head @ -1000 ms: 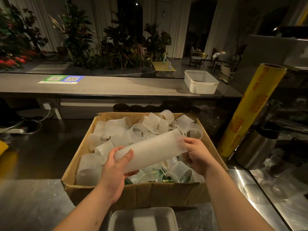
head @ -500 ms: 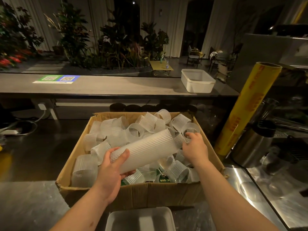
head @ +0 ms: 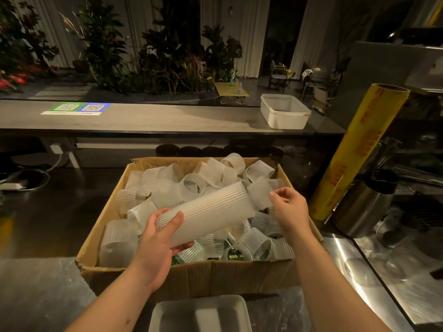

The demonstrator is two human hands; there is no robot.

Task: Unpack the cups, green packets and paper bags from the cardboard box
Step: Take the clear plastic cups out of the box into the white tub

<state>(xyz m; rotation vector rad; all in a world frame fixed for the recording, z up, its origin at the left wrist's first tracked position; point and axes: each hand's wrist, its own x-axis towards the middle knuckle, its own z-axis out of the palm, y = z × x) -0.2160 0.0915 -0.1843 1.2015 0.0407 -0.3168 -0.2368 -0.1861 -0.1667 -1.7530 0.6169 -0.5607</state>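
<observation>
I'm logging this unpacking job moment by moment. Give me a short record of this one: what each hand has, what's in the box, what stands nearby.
left hand: grips the near end of the cup stack, above the cardboard box
right hand: pinches a single cup at the stack's far end
box contents: many loose cups; green packets near the front wall
nearby: yellow roll right of the box; white tub on the far counter

One cardboard box [head: 215, 276]. One long stack of cups [head: 211, 212]. Loose cups [head: 191, 185], too many to count. Two green packets [head: 236, 256] peek out. One yellow roll [head: 359, 149]. One white tub [head: 287, 121]. One clear tray [head: 199, 317].
</observation>
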